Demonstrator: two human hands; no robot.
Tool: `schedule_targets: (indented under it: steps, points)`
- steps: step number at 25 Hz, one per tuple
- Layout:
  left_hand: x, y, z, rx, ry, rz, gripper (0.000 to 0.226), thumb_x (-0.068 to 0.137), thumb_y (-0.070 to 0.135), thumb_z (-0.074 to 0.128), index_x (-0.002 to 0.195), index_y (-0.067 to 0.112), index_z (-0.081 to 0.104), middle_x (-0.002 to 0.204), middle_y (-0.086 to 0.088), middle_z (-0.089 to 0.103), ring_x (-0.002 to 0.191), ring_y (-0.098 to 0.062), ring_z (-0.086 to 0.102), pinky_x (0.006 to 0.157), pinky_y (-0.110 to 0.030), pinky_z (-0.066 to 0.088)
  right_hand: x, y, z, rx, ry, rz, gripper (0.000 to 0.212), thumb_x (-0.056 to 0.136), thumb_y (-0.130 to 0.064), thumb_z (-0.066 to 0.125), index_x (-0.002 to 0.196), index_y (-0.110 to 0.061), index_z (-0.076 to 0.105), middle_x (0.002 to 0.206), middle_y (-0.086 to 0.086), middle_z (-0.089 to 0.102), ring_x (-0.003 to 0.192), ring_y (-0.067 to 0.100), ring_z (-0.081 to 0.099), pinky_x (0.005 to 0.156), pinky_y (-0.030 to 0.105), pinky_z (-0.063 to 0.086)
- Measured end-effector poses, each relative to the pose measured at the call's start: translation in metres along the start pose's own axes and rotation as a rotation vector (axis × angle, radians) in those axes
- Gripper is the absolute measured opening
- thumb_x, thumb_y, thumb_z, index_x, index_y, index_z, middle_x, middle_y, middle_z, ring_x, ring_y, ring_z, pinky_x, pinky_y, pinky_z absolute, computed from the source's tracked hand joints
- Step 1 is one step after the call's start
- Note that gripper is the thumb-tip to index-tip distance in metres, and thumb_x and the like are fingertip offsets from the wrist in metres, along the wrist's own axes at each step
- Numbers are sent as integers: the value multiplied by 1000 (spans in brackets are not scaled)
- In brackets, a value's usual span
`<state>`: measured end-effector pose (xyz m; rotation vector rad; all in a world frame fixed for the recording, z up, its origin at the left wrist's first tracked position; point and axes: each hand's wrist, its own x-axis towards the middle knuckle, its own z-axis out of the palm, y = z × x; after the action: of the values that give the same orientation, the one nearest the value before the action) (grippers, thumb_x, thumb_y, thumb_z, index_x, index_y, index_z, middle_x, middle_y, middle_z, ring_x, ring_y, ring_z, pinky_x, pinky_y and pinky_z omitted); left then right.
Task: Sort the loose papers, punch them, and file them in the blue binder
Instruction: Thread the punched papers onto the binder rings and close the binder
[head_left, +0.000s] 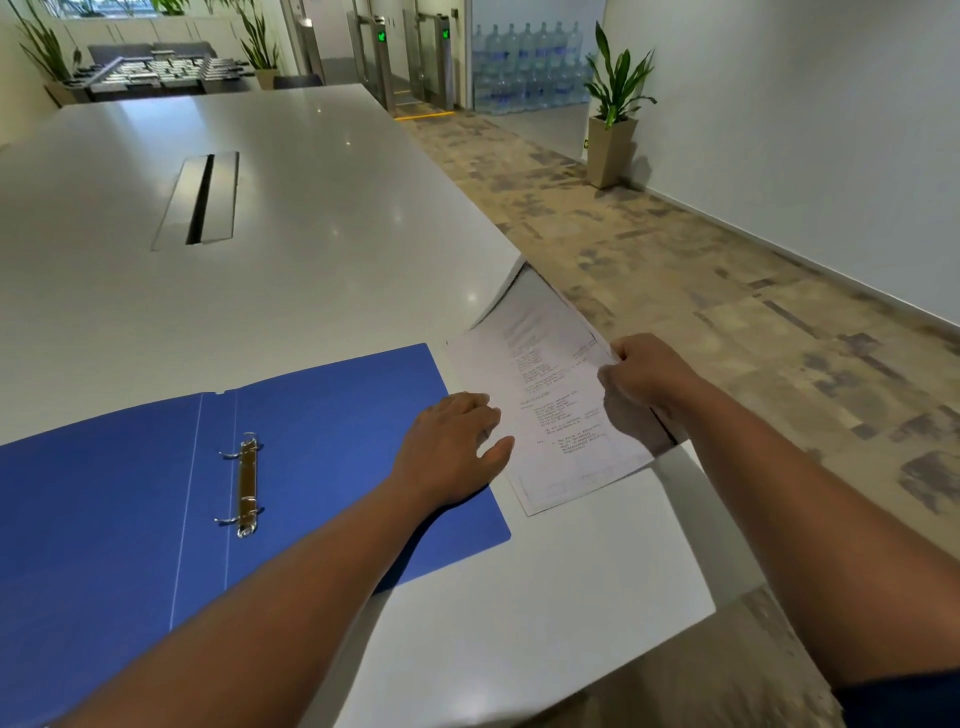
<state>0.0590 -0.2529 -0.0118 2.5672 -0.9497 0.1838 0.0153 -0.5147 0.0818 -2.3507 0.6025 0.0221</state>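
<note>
Papers (550, 410), thin printed sheets, are lying at the smooth white table's (322, 249) right edge, just beside the matte blue binder (130, 493), which is lying open with its metal rings (247, 483) showing. The right hand (649, 379) is pinching their far edge; the left hand (452, 447) is resting on them, fingers straight. Mottled carpet (675, 270) is running past a potted plant (615, 109).

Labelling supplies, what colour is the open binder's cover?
Blue, plain; the binder shows best in the head view.
</note>
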Motion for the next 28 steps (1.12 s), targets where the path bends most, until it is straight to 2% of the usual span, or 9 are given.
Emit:
schedule_targets:
  steps: [3,8,9,11,13,16,19,25,28]
  points:
    - [1,3,-9,-150,-58,-85,56,93,59,52,134,21,56,156,2,39,136,-16,44,108,-37,37,-3,2,-7,112,55,-52,16,96,-12,62,82,-17,66,78,1,67,73,22,64,59,25,43]
    - [14,10,-61,-982,231,-530,88,93,45,67,160,22,14,161,-5,30,140,-18,41,107,-34,42,-9,-20,-13,413,73,-213,19,97,-15,62,107,-26,74,92,-15,77,84,11,75,73,30,56]
    - [16,7,-76,-1112,253,-589,85,95,43,65,160,20,15,158,-12,37,134,-22,50,102,-34,48,-11,-30,-6,491,54,-246,19,98,-14,61,107,-26,73,95,-13,79,87,12,76,77,34,58]
    - [16,-1,-104,-1253,327,-550,56,101,33,58,148,11,38,136,-18,61,106,-23,69,81,-32,58,-18,-49,12,632,12,-308,21,99,-12,60,104,-26,74,102,-9,79,92,15,76,81,37,60]
    - [7,-9,-127,-1254,439,-481,19,104,21,53,121,13,59,112,-4,75,97,-20,74,76,-30,60,-26,-67,31,738,-24,-379,22,99,-9,59,106,-25,73,104,-7,79,94,16,76,79,33,61]
    - [-15,-19,-153,-1114,568,-402,15,105,16,49,105,24,62,102,8,76,94,-12,73,78,-28,60,-35,-87,55,865,-84,-454,23,95,-3,63,108,-19,73,107,-1,78,101,20,74,83,31,59]
    - [-33,-27,-165,-993,643,-325,15,106,20,46,108,27,60,107,6,73,95,-11,72,75,-23,59,-39,-101,69,940,-169,-484,25,87,-7,72,109,-18,74,117,7,76,109,29,71,90,40,59]
    - [-60,-36,-142,-1075,596,-400,20,108,15,43,123,16,56,116,1,71,102,-12,70,80,-25,58,-50,-104,98,803,-246,-445,20,93,-11,69,110,-23,71,107,-7,78,98,16,75,73,24,60]
    - [-60,-41,-147,-1097,587,-413,20,107,15,45,123,17,57,117,-1,72,105,-15,70,84,-29,59,-52,-113,94,804,-222,-431,17,96,-14,67,110,-21,71,106,-6,79,98,18,75,75,27,61]
